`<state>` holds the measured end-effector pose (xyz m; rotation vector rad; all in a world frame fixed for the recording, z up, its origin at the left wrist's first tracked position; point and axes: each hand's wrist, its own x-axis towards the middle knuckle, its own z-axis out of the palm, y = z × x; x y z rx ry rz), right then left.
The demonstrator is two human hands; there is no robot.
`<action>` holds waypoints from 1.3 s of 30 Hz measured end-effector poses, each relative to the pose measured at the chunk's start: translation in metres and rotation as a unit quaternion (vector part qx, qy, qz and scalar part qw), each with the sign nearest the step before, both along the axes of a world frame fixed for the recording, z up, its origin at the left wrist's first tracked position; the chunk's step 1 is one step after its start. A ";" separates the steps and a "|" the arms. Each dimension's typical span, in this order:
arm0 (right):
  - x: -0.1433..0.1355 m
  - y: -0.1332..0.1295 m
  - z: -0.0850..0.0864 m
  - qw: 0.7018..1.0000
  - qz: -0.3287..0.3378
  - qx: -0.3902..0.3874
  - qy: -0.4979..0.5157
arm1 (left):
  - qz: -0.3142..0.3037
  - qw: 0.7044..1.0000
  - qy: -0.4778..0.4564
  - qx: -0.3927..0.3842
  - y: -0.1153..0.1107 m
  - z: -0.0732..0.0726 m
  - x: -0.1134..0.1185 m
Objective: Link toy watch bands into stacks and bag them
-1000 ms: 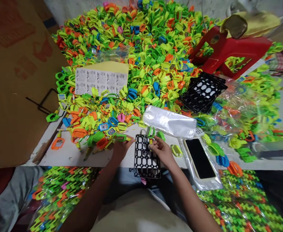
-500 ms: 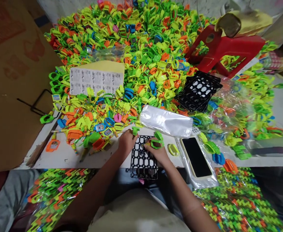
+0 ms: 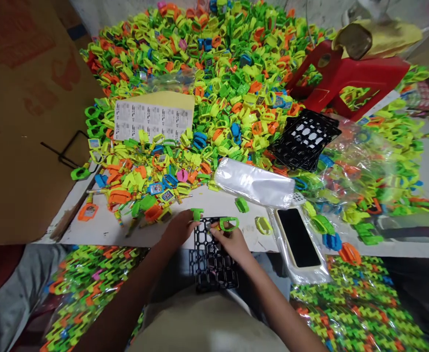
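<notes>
A black plastic grid (image 3: 214, 266) sits between my hands, its far end over the table's front edge and its near end by my lap. My left hand (image 3: 180, 230) is closed at the grid's far left corner, with a small green toy watch (image 3: 197, 214) at its fingertips. Over the grid's far right part, my right hand (image 3: 233, 242) pinches another green toy watch (image 3: 229, 224). Its fingertips partly hide the cells beneath. A loose green piece (image 3: 241, 204) lies just beyond that hand, and a yellow-green one (image 3: 263, 225) rests to its right.
A big heap of coloured toy watches (image 3: 214, 88) covers the table's back. Nearby lie a clear plastic bag stack (image 3: 254, 182), a phone (image 3: 298, 238), stacked black grids (image 3: 306, 139) and a label sheet (image 3: 154, 117). A red stool (image 3: 368, 73) stands right, a cardboard box (image 3: 27, 122) left.
My hands and the grid have shifted left and nearer my body. The grid's near end hangs lower. The loose green piece now lies clear of my right hand.
</notes>
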<state>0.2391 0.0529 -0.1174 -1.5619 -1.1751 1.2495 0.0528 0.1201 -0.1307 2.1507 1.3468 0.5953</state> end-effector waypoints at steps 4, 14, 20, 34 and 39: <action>-0.009 -0.012 -0.001 1.000 0.008 0.001 -0.014 | 0.028 1.000 0.003 0.004 -0.010 -0.011 -0.010; -0.007 -0.011 -0.001 0.999 0.030 -0.013 -0.028 | 0.017 1.000 0.005 0.002 -0.008 -0.016 -0.008; -0.004 0.004 -0.002 1.000 0.018 -0.010 -0.005 | 0.010 1.000 0.012 0.002 -0.009 -0.013 -0.006; -0.006 0.029 -0.001 0.979 0.094 0.122 -0.137 | 0.047 0.998 0.039 0.015 -0.015 -0.012 -0.001; -0.010 0.033 0.002 0.951 0.148 0.144 -0.231 | 0.035 0.999 0.020 -0.001 -0.016 -0.015 -0.004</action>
